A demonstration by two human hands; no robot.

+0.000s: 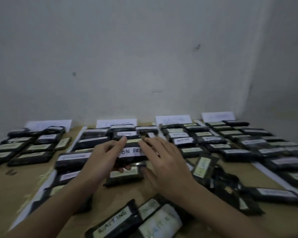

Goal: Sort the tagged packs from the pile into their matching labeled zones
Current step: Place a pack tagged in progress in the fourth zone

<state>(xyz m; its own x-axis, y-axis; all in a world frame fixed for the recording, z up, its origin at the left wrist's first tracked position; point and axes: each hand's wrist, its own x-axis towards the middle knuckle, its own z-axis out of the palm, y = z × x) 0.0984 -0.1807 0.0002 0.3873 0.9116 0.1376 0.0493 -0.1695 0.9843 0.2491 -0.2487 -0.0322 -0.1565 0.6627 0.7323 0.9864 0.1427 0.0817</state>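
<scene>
- A black pack (133,152) tagged "ON PRO…" is held above the second zone from the left, long axis running left to right, tag facing up.
- The left hand (103,158) grasps its left end, thumb on top, fingers curled beneath.
- The right hand (163,162) lies over the pack's right end with fingers extended; whether it grips cannot be told.
- Four white zone labels (173,119) stand along the wall; one reads "WAITING".
- Tagged packs fill four columns on the brown worktop (2,189).
- The unsorted pile (136,219) sits nearest the camera; three of its tags read "WAITING".
</scene>
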